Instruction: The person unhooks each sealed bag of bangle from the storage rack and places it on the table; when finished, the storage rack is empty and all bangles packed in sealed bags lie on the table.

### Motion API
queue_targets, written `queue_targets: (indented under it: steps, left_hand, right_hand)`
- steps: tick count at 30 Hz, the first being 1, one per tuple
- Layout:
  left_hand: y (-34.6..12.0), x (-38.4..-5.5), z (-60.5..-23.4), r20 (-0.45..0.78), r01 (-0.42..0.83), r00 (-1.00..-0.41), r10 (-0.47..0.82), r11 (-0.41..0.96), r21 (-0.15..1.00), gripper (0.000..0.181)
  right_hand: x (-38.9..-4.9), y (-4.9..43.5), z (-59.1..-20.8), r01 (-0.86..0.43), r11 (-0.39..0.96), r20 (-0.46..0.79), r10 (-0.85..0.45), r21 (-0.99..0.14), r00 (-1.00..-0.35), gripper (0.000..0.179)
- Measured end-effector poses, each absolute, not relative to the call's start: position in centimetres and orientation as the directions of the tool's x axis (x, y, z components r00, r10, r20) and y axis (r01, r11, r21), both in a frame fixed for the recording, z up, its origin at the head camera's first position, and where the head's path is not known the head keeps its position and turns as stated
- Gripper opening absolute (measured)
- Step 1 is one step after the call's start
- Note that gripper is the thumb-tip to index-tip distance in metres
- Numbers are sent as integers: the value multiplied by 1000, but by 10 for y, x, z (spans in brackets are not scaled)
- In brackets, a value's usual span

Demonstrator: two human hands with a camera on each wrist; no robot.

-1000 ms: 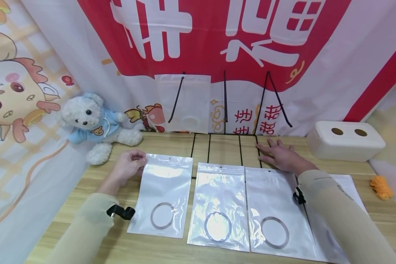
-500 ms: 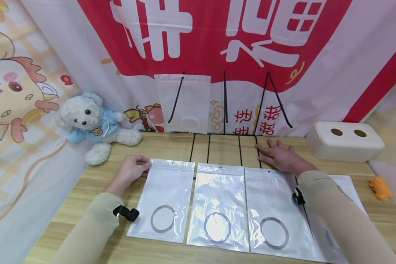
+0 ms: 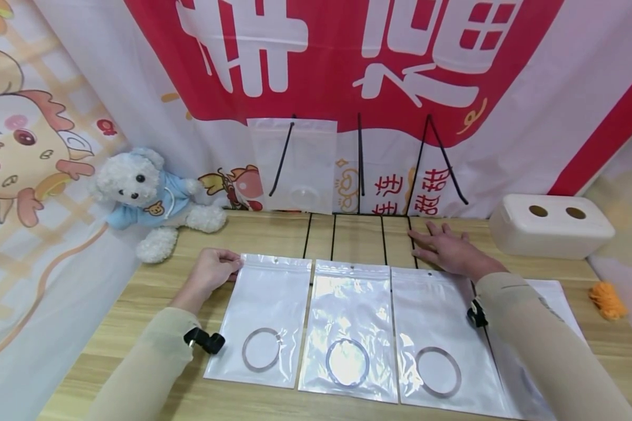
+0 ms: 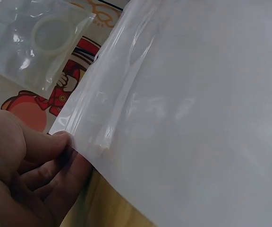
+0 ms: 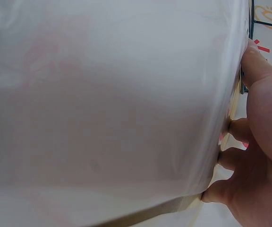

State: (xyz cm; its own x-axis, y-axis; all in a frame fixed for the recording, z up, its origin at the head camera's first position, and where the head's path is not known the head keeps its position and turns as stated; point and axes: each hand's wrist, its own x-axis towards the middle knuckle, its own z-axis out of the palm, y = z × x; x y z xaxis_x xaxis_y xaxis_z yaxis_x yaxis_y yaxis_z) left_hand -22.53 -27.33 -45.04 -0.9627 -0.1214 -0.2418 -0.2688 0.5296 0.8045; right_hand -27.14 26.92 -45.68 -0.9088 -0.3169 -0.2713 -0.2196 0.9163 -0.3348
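My left hand (image 3: 213, 272) pinches the top left corner of the leftmost zip-lock bag (image 3: 265, 310), thumb on top and fingers beneath, as the left wrist view shows. This bag is pale and glossy, with a grey ring mark low on its front. Beside it lie a middle zip-lock bag (image 3: 351, 316) and a right-hand zip-lock bag (image 3: 432, 316), each with a similar ring. My right hand (image 3: 445, 248) rests on the table with fingers spread, just behind the right-hand bag's top edge. Another pale bag (image 3: 553, 298) is partly hidden under my right forearm.
Black lines run along the wooden table (image 3: 116, 327). A frosted bag (image 3: 305, 164) hangs on a black hook against the printed backdrop, with more black hooks (image 3: 360, 155) to its right. A plush bear (image 3: 147, 193) sits back left; a cream box (image 3: 550, 228) and orange yarn (image 3: 608, 299) are at right.
My left hand has moved slightly right and toward me, and the leftmost bag's top edge has shifted with it, closer to the middle bag. The right hand has stayed put.
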Motion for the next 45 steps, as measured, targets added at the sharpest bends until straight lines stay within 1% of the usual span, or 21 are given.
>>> queue_targets:
  steps: [8, 16, 21, 29, 35, 40, 45]
  left_hand:
    - [-271, -228, -450, -262, -302, -953, -154, 564, 769, 22]
    - [-271, -227, -447, -280, -309, -950, -141, 567, 764, 23]
    - [-272, -227, -445, -281, -296, -953, -116, 561, 773, 23]
    - [-278, -226, -437, -301, -274, -952, -50, 572, 773, 28]
    - [-288, -224, -435, -253, -212, -967, -5, 562, 799, 33]
    - [-292, -221, -433, -212, -181, -977, -8, 554, 812, 37]
    - [-293, -219, -425, -163, -148, -986, -14, 505, 850, 39]
  right_hand:
    - [-271, 271, -458, -239, 910, -251, -332, -339, -909, 70]
    - [-269, 271, -455, -248, 906, -237, -339, -343, -910, 68]
    - [-268, 270, -454, -249, 906, -239, -341, -343, -909, 69]
    - [-268, 270, -451, -254, 904, -242, -347, -344, -906, 68]
    - [-269, 270, -451, -244, 906, -250, -339, -345, -907, 67]
    - [-270, 270, -451, -234, 906, -260, -335, -351, -906, 67]
    - [-270, 269, -452, -233, 909, -267, -333, -345, -905, 67]
